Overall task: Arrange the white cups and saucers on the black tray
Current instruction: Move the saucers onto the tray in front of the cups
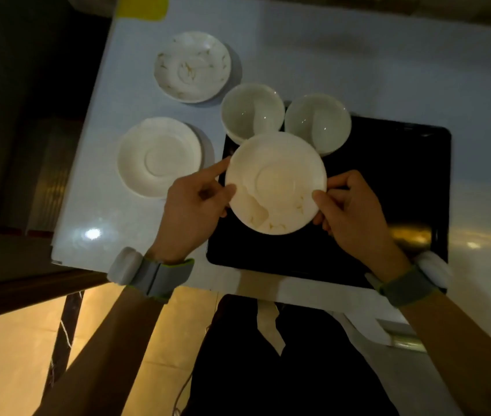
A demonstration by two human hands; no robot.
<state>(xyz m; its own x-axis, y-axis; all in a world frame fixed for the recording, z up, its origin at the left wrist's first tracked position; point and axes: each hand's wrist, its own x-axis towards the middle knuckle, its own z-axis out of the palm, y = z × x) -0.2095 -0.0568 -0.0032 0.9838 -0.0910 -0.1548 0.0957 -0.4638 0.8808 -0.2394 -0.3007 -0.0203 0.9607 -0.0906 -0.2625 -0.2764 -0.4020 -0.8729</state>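
A white saucer (275,183) is held above the left part of the black tray (388,181). My left hand (196,202) grips its left rim and my right hand (349,205) grips its right rim. Behind it stand two white cups: one (250,111) at the tray's far left corner, partly off the tray edge, the other (317,121) on the tray's far side. The held saucer hides their near sides. Two more saucers lie on the table left of the tray: a plain white one (158,156) and a patterned one (191,66) farther back.
The white table (388,64) has its left edge near the saucers and its near edge just below the tray. A yellow patch (143,6) sits at the far left corner. Dark furniture stands to the left, and a table leg (64,334) runs below.
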